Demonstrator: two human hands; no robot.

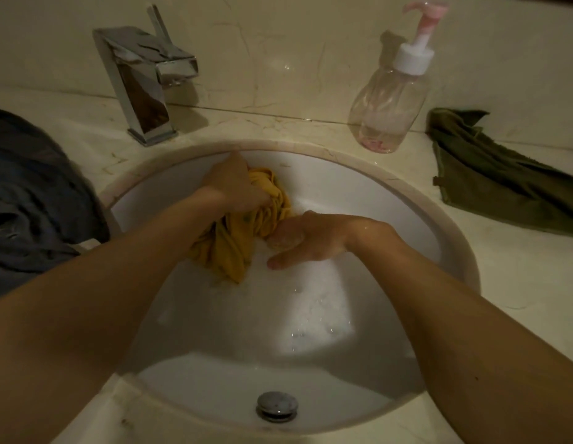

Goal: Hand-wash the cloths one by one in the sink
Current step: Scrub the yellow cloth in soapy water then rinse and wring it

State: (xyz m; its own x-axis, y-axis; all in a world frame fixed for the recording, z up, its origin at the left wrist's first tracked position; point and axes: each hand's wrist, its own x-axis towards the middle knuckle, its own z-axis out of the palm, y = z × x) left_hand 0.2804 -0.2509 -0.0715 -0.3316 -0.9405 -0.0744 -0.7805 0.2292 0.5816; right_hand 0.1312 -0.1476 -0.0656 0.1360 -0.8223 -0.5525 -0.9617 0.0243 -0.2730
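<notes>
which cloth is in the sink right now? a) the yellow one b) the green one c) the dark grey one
a, the yellow cloth is bunched in the sink in the grip of the left hand, while the green cloth and dark grey cloth lie on the counter.

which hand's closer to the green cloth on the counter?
Right. The right hand is in the sink, left of the green cloth; the left hand is farther left, gripping the yellow cloth.

Wet mustard cloth [233, 248] bunched in white sink [358, 193], olive cloth [496, 181] alongside
</notes>
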